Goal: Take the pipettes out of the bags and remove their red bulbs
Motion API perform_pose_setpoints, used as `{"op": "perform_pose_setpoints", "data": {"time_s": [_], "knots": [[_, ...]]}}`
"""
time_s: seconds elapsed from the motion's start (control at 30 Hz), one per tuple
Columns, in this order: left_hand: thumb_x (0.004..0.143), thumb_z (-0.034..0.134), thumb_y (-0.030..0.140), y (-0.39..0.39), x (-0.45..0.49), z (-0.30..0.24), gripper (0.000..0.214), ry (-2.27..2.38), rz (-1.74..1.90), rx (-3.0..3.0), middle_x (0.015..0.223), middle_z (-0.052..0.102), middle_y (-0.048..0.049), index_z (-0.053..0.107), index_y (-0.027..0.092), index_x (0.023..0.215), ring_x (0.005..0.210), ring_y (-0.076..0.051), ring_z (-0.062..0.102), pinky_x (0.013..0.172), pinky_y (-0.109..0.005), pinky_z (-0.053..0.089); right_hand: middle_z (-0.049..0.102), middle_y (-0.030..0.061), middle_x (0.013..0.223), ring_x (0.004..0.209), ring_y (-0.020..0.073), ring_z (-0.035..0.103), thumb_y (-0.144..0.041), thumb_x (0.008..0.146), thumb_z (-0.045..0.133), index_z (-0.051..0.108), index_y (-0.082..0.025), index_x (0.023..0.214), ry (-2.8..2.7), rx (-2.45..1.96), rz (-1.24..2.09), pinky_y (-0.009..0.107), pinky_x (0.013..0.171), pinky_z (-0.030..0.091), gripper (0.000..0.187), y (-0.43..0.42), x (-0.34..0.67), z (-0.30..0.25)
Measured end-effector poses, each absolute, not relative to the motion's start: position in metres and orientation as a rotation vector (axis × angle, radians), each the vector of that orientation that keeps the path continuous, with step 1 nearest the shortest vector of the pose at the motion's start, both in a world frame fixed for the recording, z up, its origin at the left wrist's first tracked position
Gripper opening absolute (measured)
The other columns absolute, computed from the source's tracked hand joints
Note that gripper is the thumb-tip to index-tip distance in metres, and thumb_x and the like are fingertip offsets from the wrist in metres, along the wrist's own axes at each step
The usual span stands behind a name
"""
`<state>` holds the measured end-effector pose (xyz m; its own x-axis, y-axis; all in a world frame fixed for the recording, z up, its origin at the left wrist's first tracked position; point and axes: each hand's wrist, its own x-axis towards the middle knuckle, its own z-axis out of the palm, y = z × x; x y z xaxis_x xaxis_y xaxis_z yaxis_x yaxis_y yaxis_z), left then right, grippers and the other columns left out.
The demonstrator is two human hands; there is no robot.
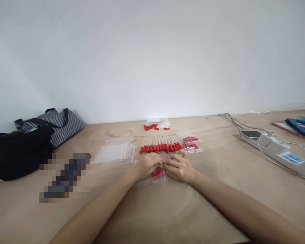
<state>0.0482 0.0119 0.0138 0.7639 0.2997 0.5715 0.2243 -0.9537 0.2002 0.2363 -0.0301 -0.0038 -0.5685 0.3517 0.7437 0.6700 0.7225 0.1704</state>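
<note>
Table: pale brown, far edge along a white wall. Black bag: soft, at the left of the surface. Striped bag: handled, behind the black bag, near the far edge. Power strip: white, plugs seated, toward the right edge. Flat clear bags: overlapping, left of centre. Row of red-ended sticks: mid-surface, red ends toward the near edge. Left hand: fingers together, clamped on the filled bag — clear, red contents, between row and near edge. Right hand: fingers curled, tips at the same bag — pinched or loose, impossible to tell. Packed bags: two, at the row's right end. Loose red pieces: near the far edge's middle.
</note>
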Motion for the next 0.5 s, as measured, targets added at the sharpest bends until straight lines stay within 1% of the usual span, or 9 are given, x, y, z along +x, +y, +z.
{"op": "perform_pose_setpoints", "data": {"time_s": [0.07, 0.17, 0.27, 0.33, 0.4, 0.5], "knots": [[0.088, 0.038, 0.019, 0.0132, 0.0483, 0.0127, 0.024, 0.413, 0.944, 2.853, 0.078, 0.065, -0.0038, 0.057, 0.016, 0.074, 0.076, -0.012, 0.057, 0.073, -0.025, 0.046, 0.061, -0.0045, 0.067, 0.070, 0.0102, 0.046, -0.018, 0.083, 0.045, 0.060, -0.025, 0.078, -2.233, -0.749, -0.625, 0.036, 0.079, 0.020, 0.017, -0.0283, 0.2366, -0.0062], [0.088, 0.038, 0.019, 0.0157, 0.0477, 0.0132, 0.023, 0.363, 0.925, 2.926, 0.078, 0.065, -0.0038, 0.059, 0.015, 0.079, 0.076, -0.012, 0.057, 0.075, -0.026, 0.046, 0.061, -0.0056, 0.067, 0.069, 0.0088, 0.045, -0.014, 0.082, 0.045, 0.057, -0.022, 0.070, -2.223, -0.660, -0.687, 0.035, 0.079, 0.020, 0.019, -0.0253, 0.2366, -0.0095], [0.088, 0.038, 0.018, 0.0176, 0.0468, 0.0157, 0.021, 0.318, 0.942, 3.034, 0.089, 0.066, -0.0055, 0.060, 0.015, 0.088, 0.080, -0.012, 0.057, 0.073, -0.026, 0.045, 0.059, -0.0056, 0.064, 0.069, 0.0081, 0.044, -0.012, 0.082, 0.046, 0.055, -0.019, 0.067, -2.187, -0.604, -0.717, 0.035, 0.079, 0.021, 0.019, -0.0235, 0.2362, -0.0111], [0.088, 0.038, 0.017, 0.0179, 0.0464, 0.0175, 0.022, 0.283, 0.928, 3.114, 0.093, 0.066, -0.0044, 0.060, 0.016, 0.087, 0.082, -0.013, 0.056, 0.072, -0.027, 0.045, 0.058, -0.0050, 0.064, 0.068, 0.0079, 0.044, -0.011, 0.082, 0.044, 0.055, -0.018, 0.067, -2.198, -0.606, -0.721, 0.035, 0.080, 0.021, 0.019, -0.0235, 0.2358, -0.0108], [0.089, 0.036, 0.016, 0.0173, 0.0463, 0.0189, 0.025, 0.261, 0.875, 3.183, 0.090, 0.067, -0.0024, 0.060, 0.017, 0.081, 0.081, -0.013, 0.055, 0.072, -0.029, 0.043, 0.057, -0.0042, 0.065, 0.068, 0.0080, 0.043, -0.010, 0.083, 0.041, 0.053, -0.017, 0.067, -2.223, -0.604, -0.727, 0.035, 0.079, 0.021, 0.021, -0.0241, 0.2355, -0.0091], [0.090, 0.031, 0.014, 0.0160, 0.0470, 0.0201, 0.030, 0.250, 0.718, 3.270, 0.087, 0.066, -0.0022, 0.057, 0.016, 0.077, 0.083, -0.014, 0.053, 0.074, -0.031, 0.042, 0.054, -0.0040, 0.063, 0.067, 0.0082, 0.041, -0.009, 0.085, 0.035, 0.051, -0.017, 0.065, -2.283, -0.575, -0.735, 0.035, 0.080, 0.020, 0.027, -0.0253, 0.2352, -0.0057]]}}
